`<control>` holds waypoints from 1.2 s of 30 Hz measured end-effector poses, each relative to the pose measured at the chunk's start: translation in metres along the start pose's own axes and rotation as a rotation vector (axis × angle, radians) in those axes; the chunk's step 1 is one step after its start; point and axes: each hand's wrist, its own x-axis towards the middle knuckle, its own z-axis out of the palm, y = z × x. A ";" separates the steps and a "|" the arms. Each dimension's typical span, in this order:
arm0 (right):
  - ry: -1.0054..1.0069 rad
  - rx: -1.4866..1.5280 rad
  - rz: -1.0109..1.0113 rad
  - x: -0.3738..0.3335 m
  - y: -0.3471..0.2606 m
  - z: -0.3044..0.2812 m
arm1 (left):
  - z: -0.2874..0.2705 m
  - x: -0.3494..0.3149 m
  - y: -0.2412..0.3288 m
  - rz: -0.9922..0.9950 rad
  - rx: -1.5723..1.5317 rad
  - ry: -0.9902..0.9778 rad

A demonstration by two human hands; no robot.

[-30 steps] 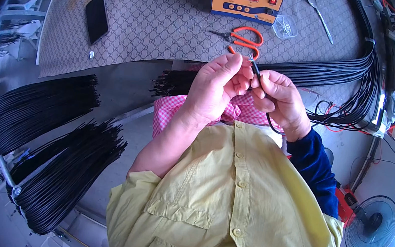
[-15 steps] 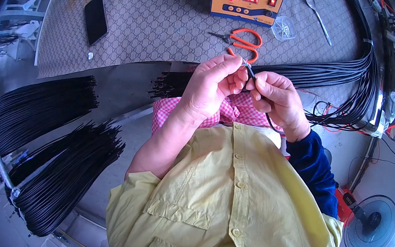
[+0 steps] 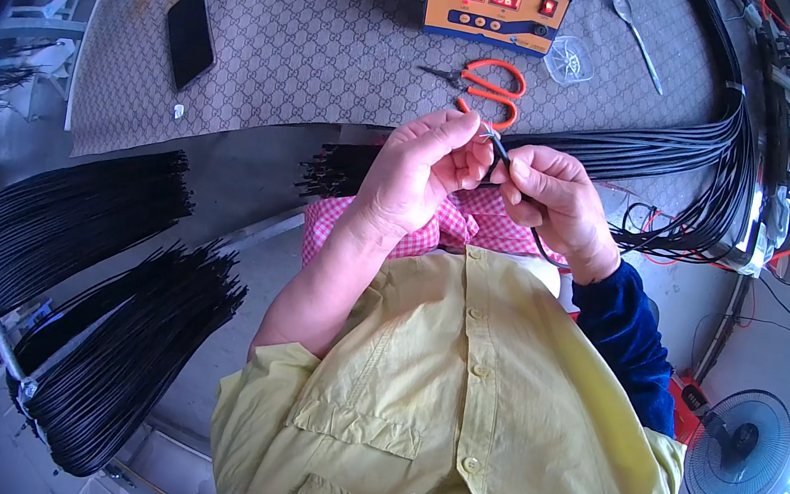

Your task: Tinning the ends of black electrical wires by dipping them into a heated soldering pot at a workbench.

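Note:
A black cable (image 3: 501, 149) is held up in front of me, just off the table's near edge. My right hand (image 3: 556, 191) pinches it between thumb and fingers close to its end. At that end, thin wires of light colour fan out, and my left hand (image 3: 431, 159) has thumb and forefinger closed on them. The wires' tips are partly hidden by the left fingers. Beyond my hands lie scissors (image 3: 488, 88) with orange handles, their blades pointing left. A long bundle of black cables (image 3: 672, 145) runs along the table to the right.
An orange and blue box with a lit display (image 3: 495, 8) stands at the back, a clear dish (image 3: 568, 61) and a spoon (image 3: 637, 36) beside it. A black phone (image 3: 191, 37) lies left. Cable bundles (image 3: 126, 361) hang on a rail at lower left. A fan (image 3: 740, 452) stands right.
Both hands keep their grip on the cable and its wires, nearly still. The view has shifted very slightly; nothing on the table was moved.

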 end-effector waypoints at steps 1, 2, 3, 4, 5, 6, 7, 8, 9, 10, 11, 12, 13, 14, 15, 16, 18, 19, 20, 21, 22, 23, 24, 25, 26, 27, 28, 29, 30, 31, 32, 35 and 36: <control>-0.003 -0.005 0.000 0.000 0.000 0.001 | 0.000 0.000 0.001 -0.002 0.001 -0.003; -0.007 -0.007 0.003 0.000 0.000 0.001 | -0.001 0.000 0.001 -0.004 0.001 -0.005; -0.011 -0.009 0.007 0.001 0.000 0.001 | -0.001 0.000 0.002 -0.005 0.002 -0.008; -0.014 -0.010 0.008 0.001 -0.001 0.001 | -0.001 0.001 0.003 -0.012 0.000 -0.009; -0.017 -0.005 0.008 0.001 0.000 0.001 | -0.001 0.001 0.003 -0.019 -0.001 -0.010; -0.020 0.000 0.007 0.001 0.000 0.001 | -0.001 0.001 0.004 -0.026 -0.002 -0.011; -0.024 0.005 0.008 0.001 0.000 0.001 | -0.001 0.001 0.004 -0.035 -0.021 -0.006; -0.015 0.000 0.008 0.001 0.000 0.001 | -0.001 0.001 0.005 -0.044 -0.040 -0.002; -0.006 -0.005 0.007 0.001 -0.001 0.002 | -0.001 0.002 0.005 -0.053 -0.059 0.002; 0.003 -0.010 0.005 0.001 -0.001 0.002 | -0.001 0.002 0.005 -0.058 -0.071 -0.002; 0.002 -0.014 0.001 0.001 -0.001 0.002 | 0.000 0.001 0.005 -0.064 -0.084 -0.007; 0.000 -0.016 -0.003 0.001 -0.001 0.002 | 0.000 0.001 0.004 -0.069 -0.096 -0.012; -0.001 -0.023 -0.010 0.001 -0.003 0.002 | 0.000 0.003 0.004 -0.077 -0.098 0.004; 0.026 -0.066 -0.024 0.000 -0.005 0.001 | -0.002 0.004 0.003 -0.085 -0.101 0.020; 0.053 -0.108 -0.038 -0.001 -0.009 -0.002 | -0.004 0.005 0.002 -0.093 -0.103 0.036; 0.081 -0.155 -0.056 -0.001 -0.013 -0.005 | -0.005 0.006 0.002 -0.095 -0.096 0.054; 0.211 -0.324 -0.264 -0.001 -0.028 -0.010 | -0.009 0.006 0.002 -0.097 -0.082 0.090; 0.300 -0.491 -0.335 0.001 -0.037 -0.020 | -0.013 0.005 0.000 -0.078 -0.080 0.094; 0.392 -0.657 -0.402 0.002 -0.048 -0.030 | -0.015 0.004 -0.002 -0.079 -0.065 0.113; 0.479 -0.821 -0.431 0.008 -0.058 -0.041 | -0.018 0.002 -0.004 -0.080 -0.050 0.133; 0.561 -0.985 -0.458 0.016 -0.064 -0.055 | -0.023 0.001 -0.008 -0.077 -0.036 0.157; 0.660 -1.190 -0.533 0.023 -0.068 -0.069 | -0.027 0.001 -0.012 -0.085 -0.035 0.159; 0.685 -1.297 -0.570 0.027 -0.072 -0.078 | -0.031 0.001 -0.015 -0.088 -0.026 0.173; 0.699 -1.405 -0.605 0.034 -0.074 -0.084 | -0.035 0.000 -0.018 -0.086 -0.020 0.194; 0.718 -1.510 -0.639 0.037 -0.076 -0.091 | -0.038 -0.001 -0.019 -0.089 -0.011 0.213; 0.707 -1.608 -0.655 0.041 -0.078 -0.100 | -0.039 -0.001 -0.020 -0.093 -0.013 0.231; 0.708 -1.665 -0.660 0.046 -0.078 -0.104 | -0.041 -0.002 -0.021 -0.092 -0.014 0.238; 0.709 -1.722 -0.665 0.050 -0.078 -0.106 | -0.043 -0.003 -0.023 -0.091 -0.016 0.246; 0.710 -1.780 -0.669 0.053 -0.078 -0.107 | -0.045 -0.004 -0.024 -0.090 -0.018 0.253; 0.705 -1.798 -0.648 0.055 -0.078 -0.105 | -0.046 -0.005 -0.024 -0.088 -0.017 0.266; 0.697 -1.823 -0.644 0.056 -0.078 -0.105 | -0.047 -0.005 -0.024 -0.088 -0.021 0.263; 0.684 -1.891 -0.619 0.059 -0.078 -0.106 | -0.049 -0.005 -0.024 -0.090 -0.032 0.261; 0.687 -1.911 -0.604 0.059 -0.079 -0.105 | -0.049 -0.005 -0.024 -0.092 -0.034 0.263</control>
